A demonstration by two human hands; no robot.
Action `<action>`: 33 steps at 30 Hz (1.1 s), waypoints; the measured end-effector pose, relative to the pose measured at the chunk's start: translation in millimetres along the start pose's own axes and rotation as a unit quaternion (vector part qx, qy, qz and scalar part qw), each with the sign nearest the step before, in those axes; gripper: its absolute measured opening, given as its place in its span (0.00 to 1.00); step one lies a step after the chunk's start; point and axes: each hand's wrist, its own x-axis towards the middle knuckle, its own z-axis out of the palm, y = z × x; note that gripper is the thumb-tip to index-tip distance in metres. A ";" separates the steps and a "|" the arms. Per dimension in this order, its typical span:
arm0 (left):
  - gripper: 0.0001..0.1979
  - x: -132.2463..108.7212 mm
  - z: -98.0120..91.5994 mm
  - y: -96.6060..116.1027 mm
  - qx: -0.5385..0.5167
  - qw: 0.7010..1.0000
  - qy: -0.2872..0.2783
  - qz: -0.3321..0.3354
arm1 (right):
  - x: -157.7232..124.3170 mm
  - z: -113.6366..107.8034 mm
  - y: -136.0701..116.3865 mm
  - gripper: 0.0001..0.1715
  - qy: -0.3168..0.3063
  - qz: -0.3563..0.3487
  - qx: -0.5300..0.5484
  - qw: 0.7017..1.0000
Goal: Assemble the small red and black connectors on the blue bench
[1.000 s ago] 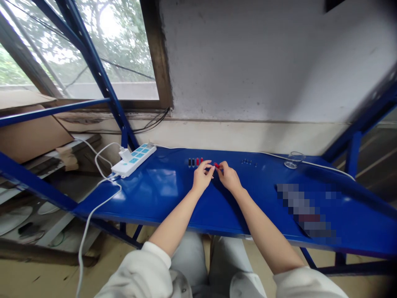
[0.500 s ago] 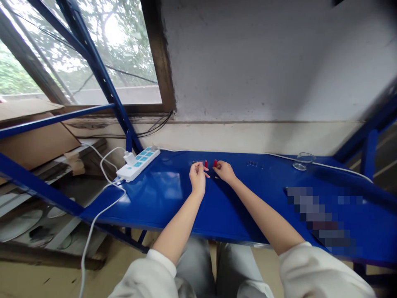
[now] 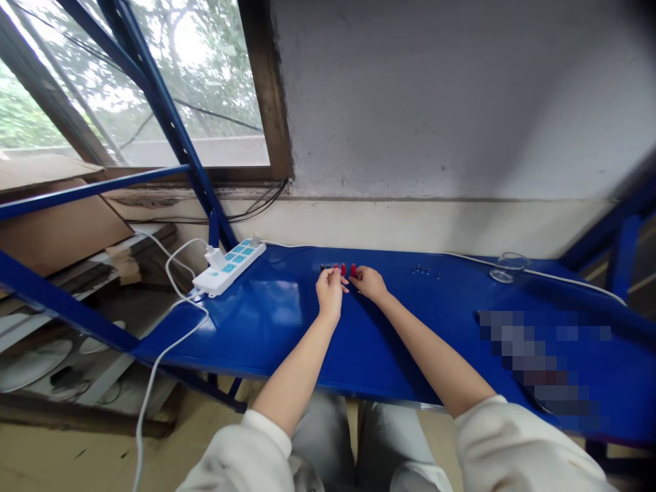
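Note:
Small red cylindrical pieces stand in a row near the back of the blue table. My right hand (image 3: 370, 284) has its fingertips closed on the rightmost red cylinder (image 3: 353, 270), which stands upright. Just left of it is another red cylinder (image 3: 343, 269), a small gap apart. My left hand (image 3: 330, 292) is in front of the row's left part, thumb and forefinger pinched together. Whatever is between those fingers is too small to make out. Behind them, small black pieces (image 3: 324, 267) and a partly hidden red one show.
Several tiny clear or metal bits (image 3: 421, 270) lie on the blue table (image 3: 410, 328) to the right. Farther right are a clear round dish (image 3: 501, 275) and a blurred-out long object (image 3: 538, 369). A white power strip (image 3: 230, 266) with cables sits at the left.
My right hand has moved slightly left with the red cylinder, narrowing the gap to the neighbouring one. My left hand stays pinched in nearly the same place. The view has shifted slightly.

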 end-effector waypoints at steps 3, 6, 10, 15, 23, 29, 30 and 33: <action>0.11 -0.9 0.4 -7.0 0.141 0.984 -0.044 0.102 | -6.0 -6.4 -1.2 0.11 -0.005 -0.006 -0.015 1.000; 0.13 -3.0 1.5 -14.9 0.253 0.944 -0.100 0.187 | -16.8 -17.5 0.0 0.16 0.007 -0.003 -0.028 1.000; 0.15 -4.9 2.0 -20.4 0.286 0.924 -0.146 0.206 | -41.2 -44.5 8.2 0.22 0.051 0.032 -0.057 0.997; 0.17 -5.5 0.3 -17.6 0.281 0.926 -0.159 0.194 | -88.8 -83.0 33.4 0.32 0.163 0.141 -0.117 0.969; 0.18 -6.1 0.1 -18.1 0.290 0.924 -0.155 0.195 | -126.6 -100.0 88.7 0.43 0.155 0.341 -0.081 0.924; 0.17 -5.6 0.2 -17.0 0.268 0.935 -0.130 0.192 | -107.6 -115.6 78.2 0.37 0.269 0.212 -0.118 0.932; 0.17 -5.6 0.3 -16.4 0.259 0.939 -0.121 0.189 | -102.7 -117.7 70.5 0.35 0.276 0.179 -0.118 0.937; 0.16 -5.8 0.2 -13.0 0.221 0.956 -0.086 0.176 | -84.5 -114.9 46.2 0.31 0.286 0.080 -0.091 0.950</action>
